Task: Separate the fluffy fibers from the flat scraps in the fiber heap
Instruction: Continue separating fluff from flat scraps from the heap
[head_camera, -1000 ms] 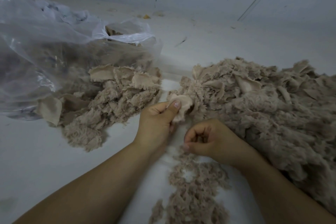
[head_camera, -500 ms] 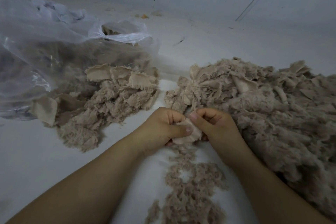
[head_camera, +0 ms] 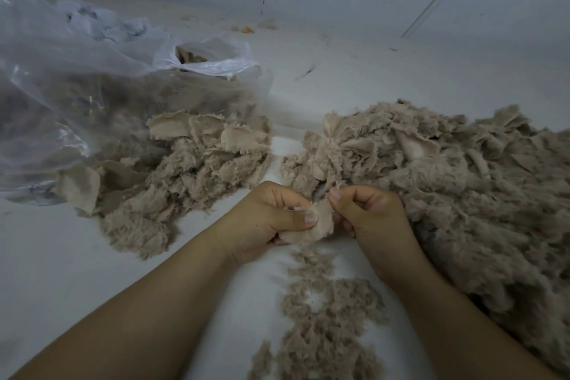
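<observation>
Both hands meet at frame centre over one small flat beige fabric scrap (head_camera: 317,224). The left hand (head_camera: 271,222) has it clenched – thumb pressed across the scrap's left half, fingers curled behind. The right hand (head_camera: 367,213) is curled too, thumb and forefinger pinching at the scrap's upper right edge, where a thin tuft of fluff sticks up; whether the grip there is on the tuft or on the cloth itself I can't tell.

Key relation: the scrap sits betw. the two hands, touching both, held just above the white counter (head_camera: 77,256). Its long axis runs roughly lower-left to upper-right, i.e. from the left thumb toward the right fingertips. So, as I judge it, the coming pull goes along that line – right hand draws away, left hand anchors.

Where things lie: the big unsorted beige fiber heap (head_camera: 447,194) is to the right, touching the right wrist. Loose fluffy beige fibers (head_camera: 324,318) trail on the counter directly below the hands, nearer the camera. A mixed pile of beige scraps and fluff (head_camera: 185,170) lies to the left, spilling against a clear plastic bag (head_camera: 77,86).
</observation>
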The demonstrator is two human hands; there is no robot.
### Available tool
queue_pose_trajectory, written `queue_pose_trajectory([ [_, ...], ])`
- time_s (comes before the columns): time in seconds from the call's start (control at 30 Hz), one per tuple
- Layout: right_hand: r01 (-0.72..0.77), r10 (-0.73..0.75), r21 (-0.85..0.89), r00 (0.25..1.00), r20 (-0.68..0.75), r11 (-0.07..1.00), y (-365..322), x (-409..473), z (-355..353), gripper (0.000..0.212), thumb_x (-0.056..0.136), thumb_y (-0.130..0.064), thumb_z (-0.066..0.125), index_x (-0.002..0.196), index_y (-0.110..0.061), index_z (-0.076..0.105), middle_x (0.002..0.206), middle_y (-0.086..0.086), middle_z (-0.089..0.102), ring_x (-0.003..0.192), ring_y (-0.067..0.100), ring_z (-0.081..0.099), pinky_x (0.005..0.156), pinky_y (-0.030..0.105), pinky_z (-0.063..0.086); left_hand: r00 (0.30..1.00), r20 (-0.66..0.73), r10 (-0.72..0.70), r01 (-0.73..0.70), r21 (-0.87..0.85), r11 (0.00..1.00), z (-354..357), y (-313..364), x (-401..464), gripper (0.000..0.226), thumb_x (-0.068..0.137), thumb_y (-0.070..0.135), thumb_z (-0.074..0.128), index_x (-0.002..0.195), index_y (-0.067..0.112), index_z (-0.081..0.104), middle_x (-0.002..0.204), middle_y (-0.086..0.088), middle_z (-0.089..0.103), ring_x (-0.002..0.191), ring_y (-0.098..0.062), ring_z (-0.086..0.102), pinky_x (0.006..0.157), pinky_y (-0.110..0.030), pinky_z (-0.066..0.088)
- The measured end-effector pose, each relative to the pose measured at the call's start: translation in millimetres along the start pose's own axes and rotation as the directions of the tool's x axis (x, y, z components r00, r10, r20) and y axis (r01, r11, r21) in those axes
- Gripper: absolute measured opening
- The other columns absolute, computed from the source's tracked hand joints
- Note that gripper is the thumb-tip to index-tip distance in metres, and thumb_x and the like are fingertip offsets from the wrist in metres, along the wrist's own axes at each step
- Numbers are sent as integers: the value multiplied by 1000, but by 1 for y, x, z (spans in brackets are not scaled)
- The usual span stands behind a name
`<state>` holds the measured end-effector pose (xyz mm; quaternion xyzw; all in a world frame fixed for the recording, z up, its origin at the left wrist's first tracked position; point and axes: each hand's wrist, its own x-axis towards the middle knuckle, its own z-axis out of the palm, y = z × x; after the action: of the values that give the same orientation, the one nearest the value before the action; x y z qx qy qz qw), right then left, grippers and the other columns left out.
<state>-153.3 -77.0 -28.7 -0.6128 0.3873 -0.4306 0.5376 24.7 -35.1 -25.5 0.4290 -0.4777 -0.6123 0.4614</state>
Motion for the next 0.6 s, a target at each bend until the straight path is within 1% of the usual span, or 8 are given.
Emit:
queue_pose_trajectory([
  [0.1,-28,29,23,999,-38,999,2,1,-3,33,95,-20,61,64,-21,71,53,-8,55,49,5,43,50,18,40,998,64,-3,7,-56,998,-6,3,-6,10,71,4,70,70,10,78,54,-2,64,44,-7,53,47,-17,38],
  [0.2,44,-37,-47,991,132,998,3,1,-7,24,91,-14,67,68,-21,73,60,-2,61,53,9,49,54,23,42,969,-230,85,-73,58,996,-13,6,-4,17,77,0,70,68,13,76,55,0,63,44,-6,50,47,-17,38],
  [0.23,69,-44,-84,960,275,994,2,-1,-6,17,87,-9,71,75,-20,75,69,-2,68,59,8,57,58,22,46,899,-406,163,-90,193,977,-16,6,-2,19,79,1,73,68,15,76,57,1,64,47,-7,51,50,-20,40],
  [0.3,155,-10,-218,835,550,964,1,-5,-7,12,81,-7,77,89,-16,79,92,-5,74,82,7,69,71,20,52,652,-665,364,-54,437,898,-24,10,1,16,80,4,74,72,17,72,61,4,62,53,-4,51,54,-20,43],
  [0.37,179,23,-242,756,654,954,-1,-5,-13,14,82,-18,77,96,-17,80,104,-4,73,98,15,69,83,27,55,463,-703,540,14,615,788,-32,14,0,20,80,6,72,83,23,63,60,8,50,53,-3,45,54,-15,40],
  [0.4,106,47,-205,780,624,973,-3,-5,-14,14,84,-23,75,97,-18,80,103,0,74,98,22,69,85,36,57,442,-679,587,73,679,730,-34,15,0,23,81,7,70,89,25,58,63,8,47,56,-6,47,57,-19,43],
  [0.5,23,61,-176,887,458,984,3,-3,-14,21,84,-42,67,90,-27,80,92,20,72,89,56,60,77,66,50,539,-535,651,319,845,430,-32,12,-1,20,78,-3,62,87,15,60,84,-4,55,76,-31,56,56,-35,40],
  [0.6,52,33,-188,906,421,981,8,-2,-8,22,83,-43,65,88,-27,79,89,14,74,88,50,63,78,62,53,691,-358,628,380,919,105,-22,11,0,14,67,-10,56,75,0,63,88,-18,52,82,-37,51,56,-35,26],
])
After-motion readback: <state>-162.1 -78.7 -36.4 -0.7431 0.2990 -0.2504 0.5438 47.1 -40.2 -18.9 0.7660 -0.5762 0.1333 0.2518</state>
